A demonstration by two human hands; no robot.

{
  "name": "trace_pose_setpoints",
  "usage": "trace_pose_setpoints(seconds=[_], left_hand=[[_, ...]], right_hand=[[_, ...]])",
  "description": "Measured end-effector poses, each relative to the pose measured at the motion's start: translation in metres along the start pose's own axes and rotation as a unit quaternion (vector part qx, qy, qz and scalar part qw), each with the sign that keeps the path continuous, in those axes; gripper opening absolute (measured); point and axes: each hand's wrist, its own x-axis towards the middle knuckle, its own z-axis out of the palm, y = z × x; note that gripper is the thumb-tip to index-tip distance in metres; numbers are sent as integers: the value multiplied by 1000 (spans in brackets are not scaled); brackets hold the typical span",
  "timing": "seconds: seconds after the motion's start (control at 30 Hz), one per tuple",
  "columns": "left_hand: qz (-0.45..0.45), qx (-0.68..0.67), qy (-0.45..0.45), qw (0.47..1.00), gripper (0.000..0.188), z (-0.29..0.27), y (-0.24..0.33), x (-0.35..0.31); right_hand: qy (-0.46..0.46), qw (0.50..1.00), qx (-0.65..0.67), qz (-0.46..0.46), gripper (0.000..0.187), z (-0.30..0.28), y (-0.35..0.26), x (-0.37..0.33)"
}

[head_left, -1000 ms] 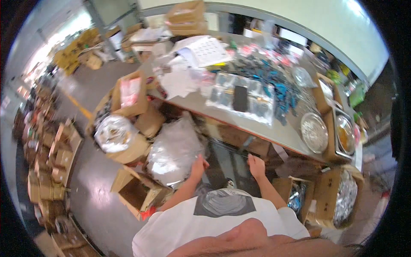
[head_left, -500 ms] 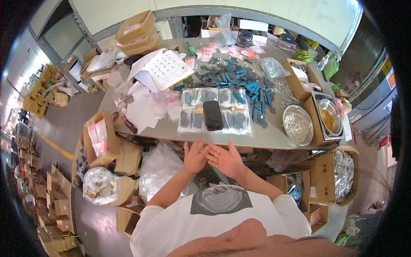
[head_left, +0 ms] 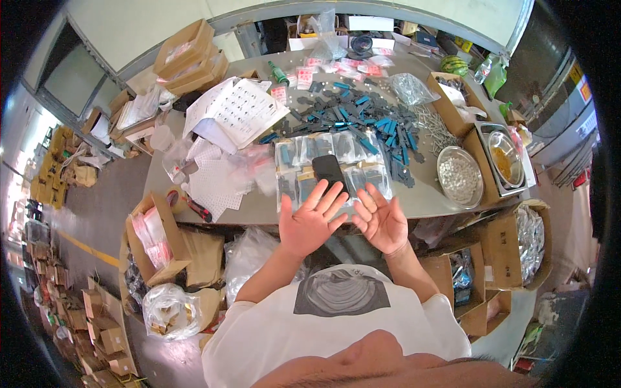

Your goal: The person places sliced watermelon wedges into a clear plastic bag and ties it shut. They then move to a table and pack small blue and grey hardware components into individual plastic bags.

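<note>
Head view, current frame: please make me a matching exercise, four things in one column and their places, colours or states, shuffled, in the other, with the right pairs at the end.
Things:
1. Left hand
2. Dark phone
3. Round metal bowl
4. Melon

Place, colour or state:
A. Green with darker stripes
B. Lying on clear packets
C. Palm showing, fingers spread, grip empty
D. Holding many small white pieces

Right pairs: 1-C, 2-B, 3-D, 4-A
</note>
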Motion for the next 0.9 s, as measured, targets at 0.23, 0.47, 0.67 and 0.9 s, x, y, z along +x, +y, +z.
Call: trace_pose_setpoints(seconds=[0.23, 0.47, 0.67, 0.9], left_hand=[[-38, -61, -88, 994, 28, -90, 4, 8], [155, 741, -43, 652, 48, -40, -37, 36], [115, 792, -137, 583, 37, -49, -84, 56], [91, 916, -94, 380, 36, -59, -89, 137]], right_hand=[[119, 979, -162, -41, 36, -35, -6, 4], [149, 945, -278, -83, 60, -52, 18, 34], [158, 957, -193, -151, 37, -55, -55, 73], [115, 985, -127, -20, 49, -146, -55, 74]])
